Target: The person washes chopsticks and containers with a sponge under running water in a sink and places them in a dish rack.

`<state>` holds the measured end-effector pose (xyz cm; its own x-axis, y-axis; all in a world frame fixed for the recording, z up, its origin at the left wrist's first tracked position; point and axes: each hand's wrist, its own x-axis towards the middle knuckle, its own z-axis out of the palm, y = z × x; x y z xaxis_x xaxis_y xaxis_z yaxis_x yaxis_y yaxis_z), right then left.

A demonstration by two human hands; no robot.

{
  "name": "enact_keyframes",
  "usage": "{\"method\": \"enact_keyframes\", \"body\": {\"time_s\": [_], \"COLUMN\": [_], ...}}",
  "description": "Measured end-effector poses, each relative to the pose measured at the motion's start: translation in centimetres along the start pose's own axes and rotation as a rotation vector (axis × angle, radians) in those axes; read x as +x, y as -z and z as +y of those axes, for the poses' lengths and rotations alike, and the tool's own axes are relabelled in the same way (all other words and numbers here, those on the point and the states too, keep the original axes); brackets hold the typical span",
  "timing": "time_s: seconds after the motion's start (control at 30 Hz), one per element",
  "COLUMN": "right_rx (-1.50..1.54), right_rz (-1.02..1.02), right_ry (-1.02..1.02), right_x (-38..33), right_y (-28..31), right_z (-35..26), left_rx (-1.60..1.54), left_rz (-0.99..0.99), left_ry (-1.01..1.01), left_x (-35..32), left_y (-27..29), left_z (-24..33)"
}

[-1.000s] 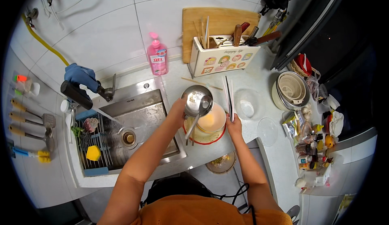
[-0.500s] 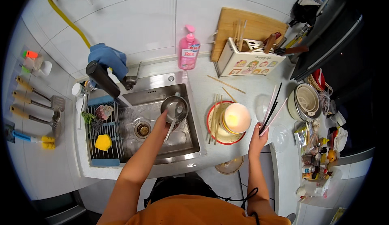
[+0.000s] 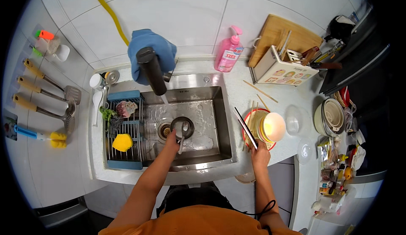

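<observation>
Head view: from where I stand, the metal bowl (image 3: 188,134) is in the sink (image 3: 208,120), to the upper R of the L hand (image 3: 171,144), w/ the spoon (image 3: 181,144) inside; its handle points back toward the person. L grip seems clamped on the lower rim of the bowl. The faucet (image 3: 151,70) is up & L of the bowl, its water falling near the drain (image 3: 164,131), so L hand is the nearer one.

R hand (image 3: 261,154) has its grip together on some chopsticks (image 3: 246,127); their long axis runs slantwise, free ends up-left, toward the sink. They pass over the L part of the red-rimmed plate (image 3: 271,145), where a stack of bowls (image 3: 275,127) stands, on the tabletop (image 3: 292,144).

Hard to see: the L fingertips, hidden by the bowl; the chopsticks' lower ends, inside the R hand; their exact no. I can't tell if the metal bowl touches the sink bottom. Another bowl (image 3: 245,178), lower down, is cut off by the tabletop edge.
</observation>
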<state>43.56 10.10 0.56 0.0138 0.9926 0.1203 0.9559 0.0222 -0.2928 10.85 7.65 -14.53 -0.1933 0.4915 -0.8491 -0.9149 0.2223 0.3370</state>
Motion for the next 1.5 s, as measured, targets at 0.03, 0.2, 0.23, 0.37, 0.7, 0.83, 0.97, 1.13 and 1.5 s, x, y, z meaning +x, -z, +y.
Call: {"method": "enact_keyframes", "body": {"time_s": [0.03,0.2,0.23,0.37,0.7,0.83,0.97,1.13,1.5], "right_rx": [-0.016,-0.058,-0.082,-0.095,-0.069,-0.108,-0.156,-0.109,0.907], "right_rz": [0.003,-0.004,0.015,-0.012,0.026,0.028,-0.035,-0.135,-0.619], "right_ry": [-0.014,-0.148,-0.128,-0.147,-0.114,-0.116,-0.149,-0.179,-0.307], "right_x": [-0.1,-0.1,-0.1,0.2,0.6,0.9,1.2,1.4,-0.9], "right_y": [-0.2,-1.0,-1.1,-2.1,-3.1,-3.5,-4.0,-2.6,-6.1], "right_z": [-0.4,-1.3,-1.8,-2.7,-2.8,-3.2,-2.4,-4.2,-8.9], "left_rx": [-0.003,0.023,0.030,0.140,0.540,0.718,0.420,0.505,0.527], "left_rz": [0.022,0.061,0.045,0.241,0.254,0.318,0.183,0.254,-0.452], "left_ry": [0.020,0.151,0.144,0.104,-0.053,-0.218,-0.327,-0.350,-0.184], "left_x": [1.8,9.6,11.8,14.9,7.6,8.8,4.2,-1.4,-9.4], "left_y": [1.1,5.0,6.4,7.5,3.2,4.9,3.5,2.5,-1.3], "left_z": [-0.3,-2.0,-2.3,-1.9,0.5,-0.2,0.3,1.6,1.7]}}
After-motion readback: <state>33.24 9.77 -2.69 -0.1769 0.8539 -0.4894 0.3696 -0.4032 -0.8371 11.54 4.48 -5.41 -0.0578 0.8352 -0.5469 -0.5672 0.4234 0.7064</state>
